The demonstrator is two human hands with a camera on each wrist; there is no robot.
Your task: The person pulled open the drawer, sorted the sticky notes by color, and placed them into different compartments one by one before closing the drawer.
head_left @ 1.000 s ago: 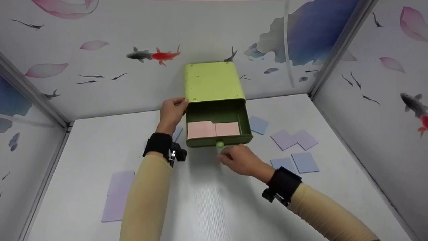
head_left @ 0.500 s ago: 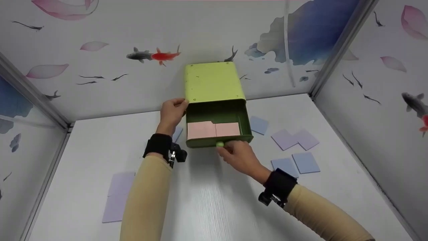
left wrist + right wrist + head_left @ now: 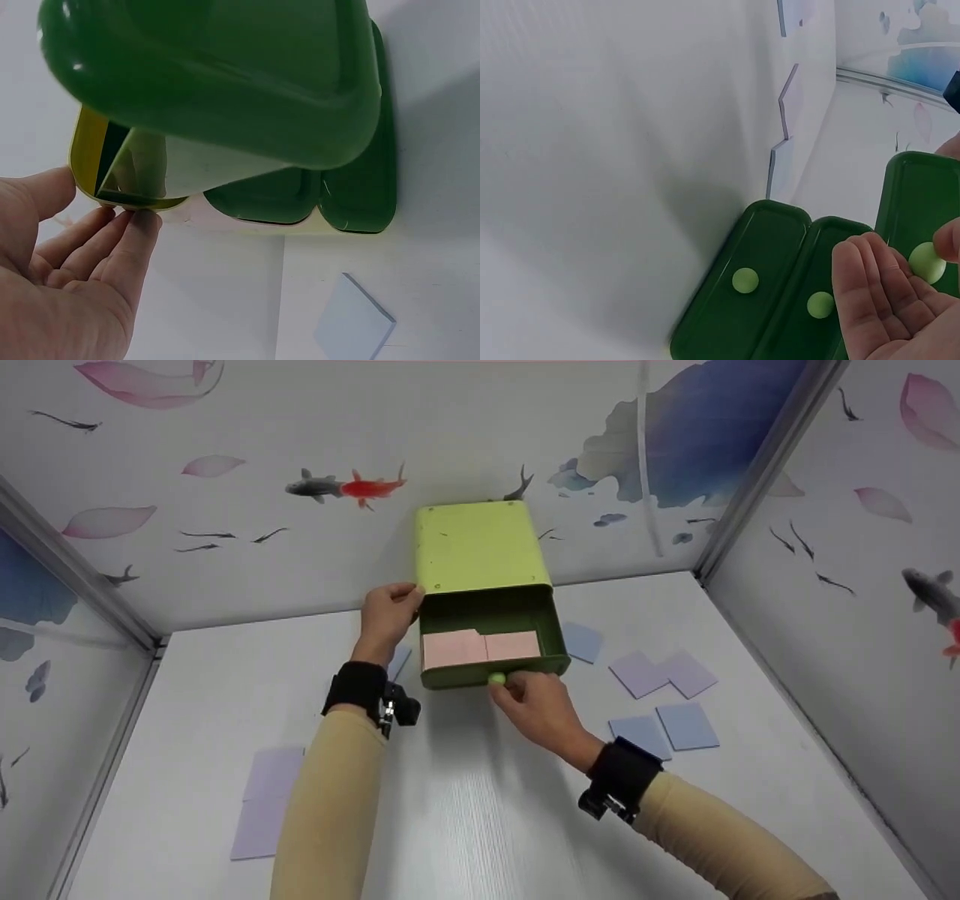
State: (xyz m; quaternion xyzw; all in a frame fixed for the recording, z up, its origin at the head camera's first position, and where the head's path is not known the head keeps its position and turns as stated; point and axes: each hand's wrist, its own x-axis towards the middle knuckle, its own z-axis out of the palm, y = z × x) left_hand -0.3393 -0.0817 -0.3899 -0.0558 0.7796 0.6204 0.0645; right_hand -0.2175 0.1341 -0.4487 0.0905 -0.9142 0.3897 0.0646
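A yellow-green drawer cabinet (image 3: 480,544) stands against the back wall, its dark green top drawer (image 3: 457,678) pulled out. Pink square cards (image 3: 452,649) lie inside the drawer, towards the front. My left hand (image 3: 388,619) grips the cabinet's front left corner; the left wrist view shows thumb and fingertips on either side of the casing's edge (image 3: 88,154). With thumb and curled fingers, my right hand (image 3: 544,705) pinches the round light green knob (image 3: 496,679) on the drawer front. Two lower drawers (image 3: 739,300), each with a knob, sit closed in the right wrist view.
On the white table (image 3: 450,825), purple cards (image 3: 637,674) and blue cards (image 3: 687,726) lie to the right. Another blue card (image 3: 583,642) is beside the cabinet. More purple cards (image 3: 259,825) lie at the left, partly behind my left forearm. Printed walls enclose the back and sides.
My right hand has risen from below the drawer front and taken hold of the knob. The drawer front has shifted very slightly towards the cabinet. My left hand stays at the corner.
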